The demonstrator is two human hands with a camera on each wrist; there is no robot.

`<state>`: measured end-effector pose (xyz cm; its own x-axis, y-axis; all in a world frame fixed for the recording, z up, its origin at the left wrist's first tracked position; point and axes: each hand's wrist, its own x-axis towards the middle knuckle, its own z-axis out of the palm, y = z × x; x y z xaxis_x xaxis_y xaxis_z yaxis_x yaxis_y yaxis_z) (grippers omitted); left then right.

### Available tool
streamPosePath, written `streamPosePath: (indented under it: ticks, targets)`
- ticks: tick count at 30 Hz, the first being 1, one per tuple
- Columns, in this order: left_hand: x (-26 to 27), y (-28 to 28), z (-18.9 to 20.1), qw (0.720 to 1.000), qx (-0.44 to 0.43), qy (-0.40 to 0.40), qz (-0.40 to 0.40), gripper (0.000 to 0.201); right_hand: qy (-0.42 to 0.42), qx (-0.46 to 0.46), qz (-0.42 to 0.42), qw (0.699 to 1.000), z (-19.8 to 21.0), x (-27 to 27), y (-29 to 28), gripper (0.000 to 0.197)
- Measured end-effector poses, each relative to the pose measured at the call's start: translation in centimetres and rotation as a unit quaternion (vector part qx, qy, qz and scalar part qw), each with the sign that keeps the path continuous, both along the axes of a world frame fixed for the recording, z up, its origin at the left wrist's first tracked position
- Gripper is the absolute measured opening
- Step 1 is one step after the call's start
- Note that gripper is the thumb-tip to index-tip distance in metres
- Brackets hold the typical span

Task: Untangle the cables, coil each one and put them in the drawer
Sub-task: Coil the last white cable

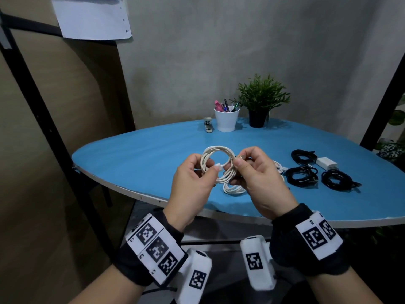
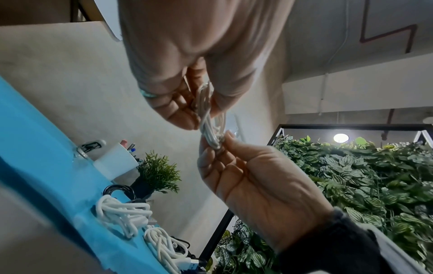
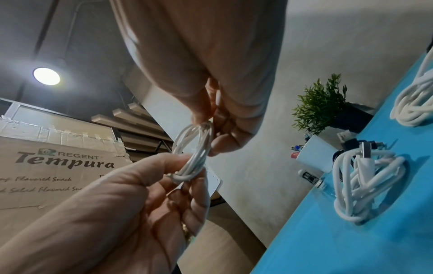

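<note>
Both hands are up over the round blue tabletop [image 1: 135, 150], working one thin white cable wound into a round coil [image 1: 215, 154]. Left hand [image 1: 195, 183] has its fingers curled round the coil's left side, with a white plug end pinched at the thumb tip. Right hand [image 1: 258, 183] pinches the coil's right side between thumb and fingertips, so both hands are clamped on the same coil and it's held off the table.

On the blue top just under and right of the hands sits another bundle of thicker white cable [image 1: 233, 187], loosely coiled. Off to the right are three coils of black cable [image 1: 302, 175], lying near each other, with a small white charger brick [image 1: 326, 162] just beside the far one. At the back edge there's a white cup of pens [image 1: 226, 119], a small green plant in a black pot [image 1: 262, 102] right of it, and a little stapler [image 1: 208, 125] left of it. No drawer visible in any view.
</note>
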<state>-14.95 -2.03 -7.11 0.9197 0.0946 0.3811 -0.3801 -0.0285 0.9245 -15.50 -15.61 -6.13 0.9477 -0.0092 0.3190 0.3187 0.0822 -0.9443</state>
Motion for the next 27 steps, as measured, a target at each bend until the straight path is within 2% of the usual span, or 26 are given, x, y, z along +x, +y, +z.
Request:
streamPosePath:
  ticks: [3, 8, 12, 14, 18, 22, 27]
  targets:
    - [0.2, 0.3, 0.0, 1.000, 0.003, 0.018, -0.018, 0.013, 0.002, 0.000, 0.009, 1.000, 0.0, 0.0, 0.0, 0.015]
    - [0.4, 0.9, -0.1, 0.992, -0.018, 0.080, -0.092, 0.012, 0.016, -0.026, 0.019, 0.999, -0.1, 0.0, -0.1, 0.014]
    - [0.1, 1.4, 0.2, 0.950, -0.101, 0.152, -0.253, 0.010, 0.028, -0.013, 0.017, 0.999, -0.1, 0.1, -0.5, 0.015]
    - [0.1, 1.8, 0.4, 0.939, -0.112, 0.160, -0.282, 0.012, 0.033, -0.001, 0.011, 0.999, 0.0, 0.1, -0.7, 0.015]
    - [0.3, 2.2, 0.4, 0.951, -0.057, 0.159, -0.260, 0.014, 0.031, -0.003, 0.006, 0.999, 0.3, 0.3, -1.2, 0.013]
    - [0.3, 2.0, 0.7, 0.961, -0.011, 0.155, -0.229, 0.033, 0.002, -0.068, 0.033, 0.997, 0.3, -0.1, -1.1, 0.010]
    - [0.0, 1.1, 0.2, 0.986, 0.023, 0.087, -0.140, 0.011, -0.004, -0.095, 0.094, 0.991, 0.1, -0.5, -0.8, 0.014]
